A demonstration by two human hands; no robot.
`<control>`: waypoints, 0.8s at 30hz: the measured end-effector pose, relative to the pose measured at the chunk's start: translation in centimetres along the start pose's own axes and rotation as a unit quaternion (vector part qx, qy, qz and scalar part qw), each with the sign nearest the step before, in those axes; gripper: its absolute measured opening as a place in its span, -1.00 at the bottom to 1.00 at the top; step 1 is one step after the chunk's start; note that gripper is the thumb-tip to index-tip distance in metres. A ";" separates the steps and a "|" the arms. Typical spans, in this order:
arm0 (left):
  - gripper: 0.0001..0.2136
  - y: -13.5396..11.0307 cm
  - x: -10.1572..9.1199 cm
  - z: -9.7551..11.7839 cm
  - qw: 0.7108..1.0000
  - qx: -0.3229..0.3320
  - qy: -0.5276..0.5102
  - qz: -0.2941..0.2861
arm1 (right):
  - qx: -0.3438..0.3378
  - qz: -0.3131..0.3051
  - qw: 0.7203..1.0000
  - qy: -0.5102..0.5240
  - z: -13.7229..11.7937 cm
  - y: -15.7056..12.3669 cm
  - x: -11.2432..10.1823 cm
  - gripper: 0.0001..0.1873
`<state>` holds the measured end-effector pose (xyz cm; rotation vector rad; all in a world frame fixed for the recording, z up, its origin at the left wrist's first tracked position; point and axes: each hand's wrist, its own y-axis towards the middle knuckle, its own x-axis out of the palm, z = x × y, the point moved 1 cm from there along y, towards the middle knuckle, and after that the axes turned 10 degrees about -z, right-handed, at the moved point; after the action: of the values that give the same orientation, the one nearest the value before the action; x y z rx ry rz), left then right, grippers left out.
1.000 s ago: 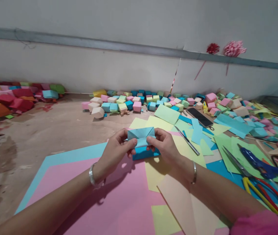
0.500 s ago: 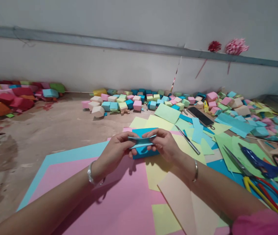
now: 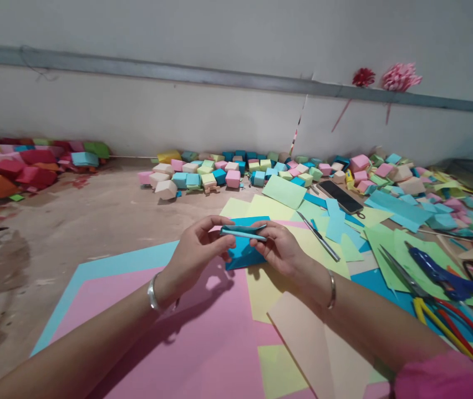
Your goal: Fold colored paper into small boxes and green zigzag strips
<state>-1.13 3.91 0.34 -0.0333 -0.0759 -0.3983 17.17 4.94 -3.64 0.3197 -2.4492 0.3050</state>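
Note:
Between both hands I hold a folded piece of light blue paper (image 3: 243, 233), seen nearly edge-on as a thin strip with a narrow gap between its layers. My left hand (image 3: 203, 244) pinches its left end with thumb and fingers. At the right end, the thumb and fingers of my right hand (image 3: 280, 246) grip it. Just beneath lies a darker blue paper piece (image 3: 247, 256), partly covered by my fingers. Under my left arm spreads a large pink sheet (image 3: 169, 338) on a light blue sheet (image 3: 123, 257).
A craft knife (image 3: 319, 237), scissors (image 3: 411, 280), a blue glue gun (image 3: 448, 271) and a phone (image 3: 340, 197) lie on the right among paper scraps. Small paper boxes (image 3: 192, 180) line the wall, with red and orange ones (image 3: 36, 176) at far left.
The folded paper has turned in my fingers, from showing its creased face to nearly edge-on with its layers slightly apart. My left thumb has shifted along it.

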 end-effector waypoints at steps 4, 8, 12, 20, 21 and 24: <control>-0.73 0.0 0.1 0.2 0.992 0.023 0.105 0.069 | -0.008 -0.056 0.994 -0.089 -0.7 -0.5 0.7 -0.77; -0.69 0.2 -0.2 0.1 0.989 -0.003 0.106 0.105 | -0.103 -0.056 0.950 -0.290 -1.2 -0.8 0.7 -0.62; -0.73 0.3 -0.5 -0.1 0.982 0.006 0.138 0.127 | -0.132 -0.029 0.919 -0.369 -1.0 -0.7 0.4 -0.76; -0.73 0.4 -0.4 0.0 0.987 0.000 0.151 0.050 | -0.191 -0.034 0.898 -0.395 -0.6 -1.0 0.6 -0.88; -0.71 0.4 -0.3 0.1 0.987 -0.003 0.154 0.036 | -0.201 -0.033 0.889 -0.409 -0.6 -1.1 0.6 -0.88; -0.75 0.2 0.0 0.3 0.986 0.018 0.163 0.038 | -0.226 -0.022 0.853 -0.470 -0.8 -1.3 0.7 -0.90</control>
<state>-1.10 4.14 0.58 0.0652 0.2412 -0.3214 17.49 3.85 -2.39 0.3668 -3.3366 -0.6048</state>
